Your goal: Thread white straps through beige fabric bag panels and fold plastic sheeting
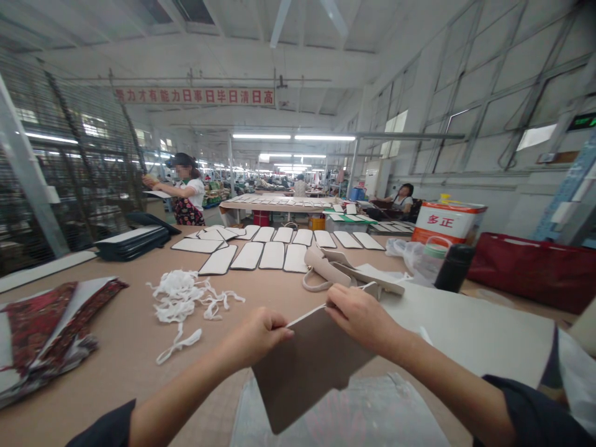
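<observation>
A grey-brown leather-like panel hangs tilted between my hands, with a white strip along its upper edge. My left hand is closed, thumb and fingers pinching the panel's upper left corner. Farther along that edge, my right hand is closed on the panel too, its fingers curled over the top. Beneath the panel a translucent sheet lies on the table. A beige bag-like piece with a strap rests just beyond my right hand. Left of the panel sits a heap of white strips.
Rows of white panels with dark edges cover the table's far part. Stacked dark panels and patterned red fabric lie left. A black bottle, a metal can and a red bag stand right. A co-worker stands back left.
</observation>
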Tool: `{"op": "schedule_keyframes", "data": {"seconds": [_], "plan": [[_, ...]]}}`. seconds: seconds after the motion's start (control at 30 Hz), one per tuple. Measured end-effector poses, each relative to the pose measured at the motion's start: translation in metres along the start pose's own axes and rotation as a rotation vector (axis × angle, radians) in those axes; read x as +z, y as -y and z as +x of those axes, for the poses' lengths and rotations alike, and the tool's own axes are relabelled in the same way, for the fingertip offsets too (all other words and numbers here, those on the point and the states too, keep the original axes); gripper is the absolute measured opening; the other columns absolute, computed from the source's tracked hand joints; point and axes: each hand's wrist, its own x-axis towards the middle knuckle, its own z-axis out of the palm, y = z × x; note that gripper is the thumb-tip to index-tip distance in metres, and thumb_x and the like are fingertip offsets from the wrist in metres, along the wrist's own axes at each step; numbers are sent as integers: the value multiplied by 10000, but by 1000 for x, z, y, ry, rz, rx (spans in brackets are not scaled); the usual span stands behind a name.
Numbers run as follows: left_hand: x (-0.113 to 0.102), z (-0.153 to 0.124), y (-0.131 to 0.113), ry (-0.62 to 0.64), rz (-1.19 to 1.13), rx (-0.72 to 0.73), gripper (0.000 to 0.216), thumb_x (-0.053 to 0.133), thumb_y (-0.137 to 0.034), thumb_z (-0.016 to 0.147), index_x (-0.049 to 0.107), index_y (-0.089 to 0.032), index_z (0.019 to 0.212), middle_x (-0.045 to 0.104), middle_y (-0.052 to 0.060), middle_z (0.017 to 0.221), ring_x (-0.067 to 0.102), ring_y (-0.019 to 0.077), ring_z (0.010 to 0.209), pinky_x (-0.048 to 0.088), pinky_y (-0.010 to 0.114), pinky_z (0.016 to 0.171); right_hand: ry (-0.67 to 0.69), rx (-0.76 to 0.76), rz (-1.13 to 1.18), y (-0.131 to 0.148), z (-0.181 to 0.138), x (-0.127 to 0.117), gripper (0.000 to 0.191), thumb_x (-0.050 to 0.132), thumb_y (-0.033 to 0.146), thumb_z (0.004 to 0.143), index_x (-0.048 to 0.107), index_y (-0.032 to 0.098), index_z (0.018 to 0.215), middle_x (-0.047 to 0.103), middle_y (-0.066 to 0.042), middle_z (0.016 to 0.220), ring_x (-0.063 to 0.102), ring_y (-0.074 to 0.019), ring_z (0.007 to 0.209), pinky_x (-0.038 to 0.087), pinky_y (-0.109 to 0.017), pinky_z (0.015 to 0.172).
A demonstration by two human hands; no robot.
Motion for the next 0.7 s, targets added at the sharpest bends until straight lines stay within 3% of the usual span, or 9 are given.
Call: {"op": "schedule_keyframes", "data": {"seconds": [0.2, 0.3, 0.4, 0.53, 0.6, 0.7], "plan": [[13, 11, -28, -94, 169, 48, 282, 415, -299, 798, 651, -152, 747, 627, 42, 679, 502, 143, 600, 297, 225, 530, 5, -68, 0, 20, 3, 3, 87, 531, 158, 787, 515, 178, 703, 572, -21, 710, 542, -164, 646, 400, -275, 583], [14, 13, -34, -92, 210, 54, 289, 394, -269, 819, 646, -151, 740, 629, 49, 677, 500, 139, 579, 285, 223, 518, 12, -106, 85, 18, -2, 4, 41, 550, 134, 771, 545, 170, 789, 608, -72, 956, 588, -175, 780, 464, -283, 675], [6, 12, -36, -65, 223, 83, 291, 396, -270, 823, 655, -158, 751, 625, 42, 656, 485, 131, 548, 267, 224, 508, 18, -140, 163, 12, -9, 1, 190, 572, 118, 749, 561, 180, 928, 484, -104, 1258, 565, -211, 989, 475, -333, 822], [-9, 12, -43, -43, 266, 146, 294, 416, -297, 814, 658, -162, 714, 575, 17, 573, 409, 112, 493, 237, 233, 496, -22, -155, 346, 8, -14, -15, 177, 482, 152, 820, 604, 188, 944, 496, -104, 1256, 510, -209, 1102, 449, -333, 909], [-14, 11, -43, -21, 261, 166, 283, 436, -312, 803, 644, -165, 680, 522, -4, 528, 376, 103, 480, 229, 231, 490, -108, -85, 523, -1, -15, -27, 192, 466, 209, 844, 598, 204, 983, 556, -94, 1184, 530, -204, 1080, 463, -331, 896], [-18, 11, -33, 20, 228, 121, 276, 458, -321, 782, 592, -161, 601, 403, -36, 476, 323, 90, 461, 218, 226, 472, -451, 209, 839, -27, -19, -44, 303, 462, 310, 858, 483, 253, 1154, 570, -83, 1160, 575, -200, 1008, 489, -363, 857]]}}
